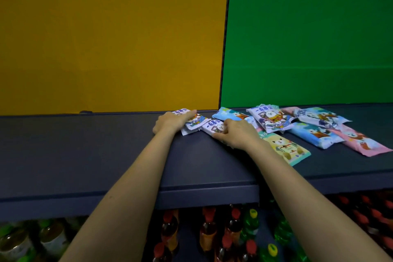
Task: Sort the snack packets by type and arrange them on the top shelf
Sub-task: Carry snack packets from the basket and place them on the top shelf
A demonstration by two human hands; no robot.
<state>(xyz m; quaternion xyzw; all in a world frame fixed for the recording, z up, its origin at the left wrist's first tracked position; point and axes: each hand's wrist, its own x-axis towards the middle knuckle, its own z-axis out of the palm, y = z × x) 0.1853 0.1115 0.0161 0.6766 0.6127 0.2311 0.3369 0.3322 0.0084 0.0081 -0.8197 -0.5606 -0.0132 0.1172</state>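
On the dark top shelf lie several snack packets. My left hand rests flat on a small stack of white packets with blue print near the back wall. Just right of it, my right hand holds another white packet, fingers curled over its right end. To the right sit a mint-green bear packet, light blue packets, a white packet lying on top of the heap, and pink packets.
A yellow panel and a green panel form the back wall, split by a dark post. Below the shelf edge stand bottles with red caps, green bottles and jars.
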